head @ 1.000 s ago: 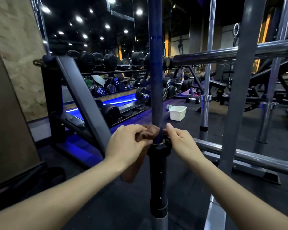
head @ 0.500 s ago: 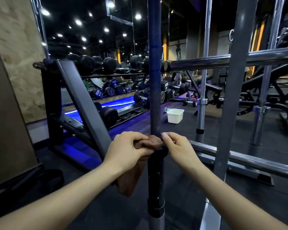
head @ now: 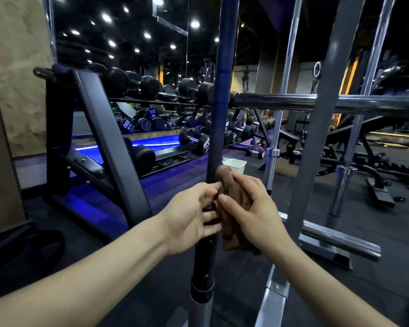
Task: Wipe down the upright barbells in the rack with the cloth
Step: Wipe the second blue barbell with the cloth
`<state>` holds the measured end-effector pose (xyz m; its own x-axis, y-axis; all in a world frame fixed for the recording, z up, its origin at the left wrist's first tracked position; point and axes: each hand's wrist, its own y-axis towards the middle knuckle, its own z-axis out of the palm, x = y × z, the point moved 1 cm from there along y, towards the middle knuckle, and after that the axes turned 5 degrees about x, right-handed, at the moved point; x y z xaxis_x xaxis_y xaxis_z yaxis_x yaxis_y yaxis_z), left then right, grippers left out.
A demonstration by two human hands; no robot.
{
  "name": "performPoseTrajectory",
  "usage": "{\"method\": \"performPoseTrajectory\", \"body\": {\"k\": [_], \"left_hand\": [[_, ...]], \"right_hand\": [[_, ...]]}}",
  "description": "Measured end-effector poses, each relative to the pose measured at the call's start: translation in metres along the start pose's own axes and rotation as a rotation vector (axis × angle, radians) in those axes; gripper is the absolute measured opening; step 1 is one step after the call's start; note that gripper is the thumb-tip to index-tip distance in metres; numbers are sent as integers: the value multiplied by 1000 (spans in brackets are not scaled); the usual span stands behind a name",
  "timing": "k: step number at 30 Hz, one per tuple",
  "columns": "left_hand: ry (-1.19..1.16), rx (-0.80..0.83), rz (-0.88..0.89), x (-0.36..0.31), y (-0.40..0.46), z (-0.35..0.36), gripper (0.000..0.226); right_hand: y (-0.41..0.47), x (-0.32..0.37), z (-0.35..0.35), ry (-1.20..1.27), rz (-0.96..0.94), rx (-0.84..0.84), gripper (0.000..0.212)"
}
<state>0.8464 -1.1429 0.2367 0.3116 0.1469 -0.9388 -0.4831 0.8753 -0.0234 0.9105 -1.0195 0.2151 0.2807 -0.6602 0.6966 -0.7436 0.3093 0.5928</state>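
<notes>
A blue upright barbell (head: 219, 109) is standing in the middle of the head view, its dark lower sleeve running down toward the floor between the person's two forearms. The right hand (head: 253, 213) is holding a brown cloth (head: 232, 204), fingers curled round it, with the cloth bunched against the right side of the bar at the point where the blue shaft meets the dark sleeve; a fold of it is hanging down below the palm. The left hand (head: 191, 215) is reaching in from the other side of the bar with fingers spread and loosely extended, their tips meeting the cloth and the right thumb, gripping nothing that can be made out. Behind the bar, a black dumbbell rack (head: 99, 128) is standing on the left, lit blue underneath and carrying rows of dark dumbbells. A small white tub (head: 235, 165) is sitting on the floor just beyond the hands. To the right, a grey rack post (head: 324, 119) is rising close to the camera, crossed by a chrome horizontal rail (head: 305, 103), and two more chrome upright barbells (head: 279, 128) are standing further back, well apart from the blue one.
</notes>
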Motion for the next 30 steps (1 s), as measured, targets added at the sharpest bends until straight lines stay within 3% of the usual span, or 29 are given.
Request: {"method": "performPoseTrajectory", "body": {"k": [4,7,12,14,19,25,30], "left_hand": [[324,-162,48,-9,-6,-21,29],[349,-316,140,-13,-6,-41,20],[425,-349,146,-1,1,-60,20],[470,-354,148,4,7,-60,18],[615,-356,203,15,18,-63,15],[735,-404,237,21,26,-68,18],[930,-417,286,22,30,-63,28]], "right_hand": [[21,10,-2,-195,-143,-141,40],[34,14,-2,-516,-211,-163,38],[16,-15,4,-762,-218,101,29],[19,-11,1,-762,-226,114,25],[31,-5,2,-766,-339,-90,24],[28,-24,0,-846,-232,107,26],[28,-22,3,-765,-351,-73,22]]}}
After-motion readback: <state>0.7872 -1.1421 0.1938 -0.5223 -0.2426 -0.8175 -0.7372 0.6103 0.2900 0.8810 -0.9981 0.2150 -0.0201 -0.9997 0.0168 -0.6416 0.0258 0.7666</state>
